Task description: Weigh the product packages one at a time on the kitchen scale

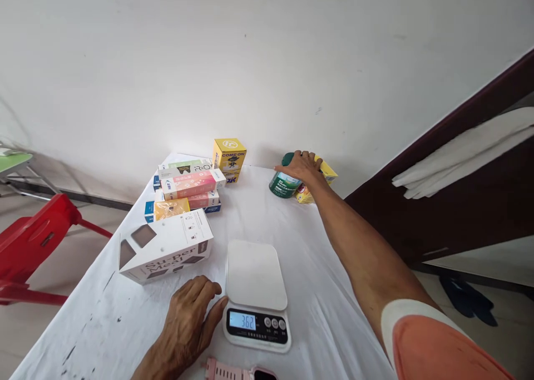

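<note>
My right hand [303, 167] reaches to the far side of the table and is closed around the upper part of a green jar [283, 185]. Its thumb lies across the jar's front; the fingertips are partly hidden behind. Right beside the jar, partly covered by the hand, stands a yellow box [328, 168]. My left hand [189, 313] rests on the cloth with loosely bent fingers, thumb apart, holding nothing. Its thumb tip comes close to the left edge of a white digital scale [256, 274]. Nothing lies on the scale's plate, and the lit display reads 362.
Left of the scale lies a white "Super Meal" box [171, 246]. Behind it are several stacked cartons [192, 184] and an upright yellow box [229, 160]. A pink-strapped watch [233, 371] lies at the near edge. A red chair [37, 241] stands left; the wall closes the back.
</note>
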{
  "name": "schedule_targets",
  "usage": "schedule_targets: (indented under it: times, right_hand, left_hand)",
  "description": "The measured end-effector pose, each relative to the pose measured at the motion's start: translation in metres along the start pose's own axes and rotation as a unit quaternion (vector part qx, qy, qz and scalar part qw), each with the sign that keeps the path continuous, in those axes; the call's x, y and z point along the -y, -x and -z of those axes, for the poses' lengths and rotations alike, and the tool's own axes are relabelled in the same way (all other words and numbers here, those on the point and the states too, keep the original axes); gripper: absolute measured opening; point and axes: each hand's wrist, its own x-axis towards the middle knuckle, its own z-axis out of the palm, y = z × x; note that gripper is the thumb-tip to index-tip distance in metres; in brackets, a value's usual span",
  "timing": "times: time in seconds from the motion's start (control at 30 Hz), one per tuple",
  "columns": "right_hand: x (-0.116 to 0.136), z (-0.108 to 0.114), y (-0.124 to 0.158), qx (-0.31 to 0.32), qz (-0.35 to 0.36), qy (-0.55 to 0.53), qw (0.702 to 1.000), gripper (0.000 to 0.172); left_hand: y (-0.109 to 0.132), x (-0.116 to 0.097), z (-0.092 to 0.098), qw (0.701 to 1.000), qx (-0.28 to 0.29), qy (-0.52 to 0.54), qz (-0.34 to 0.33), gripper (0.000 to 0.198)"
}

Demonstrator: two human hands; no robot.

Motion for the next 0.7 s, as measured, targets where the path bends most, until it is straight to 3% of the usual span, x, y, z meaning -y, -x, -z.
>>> schedule_targets:
  times: [0.17,0.47,0.57,0.7]
  right_hand:
    - [-0.005,0.004,0.013,-0.004,0.064,0.036,0.997,0.081]
    - [-0.014,0.017,0.06,-0.04,0.141,-0.054,0.988,0.083]
    - [-0.02,0.031,0.089,-0.052,0.147,-0.101,0.983,0.086]
    - [-0.028,0.065,0.131,-0.087,0.205,-0.168,0.96,0.087]
  left_hand:
    - [0.0,0.0,0.002,1.0,0.003,-0.003,-0.009,0.005]
    - [-0.001,0.003,0.003,1.0,0.007,-0.02,-0.015,0.013]
    - [0.001,0.004,0.004,1.0,0.006,-0.028,-0.012,0.015]
    - [0.002,0.004,0.004,0.999,0.012,-0.034,-0.013,0.018]
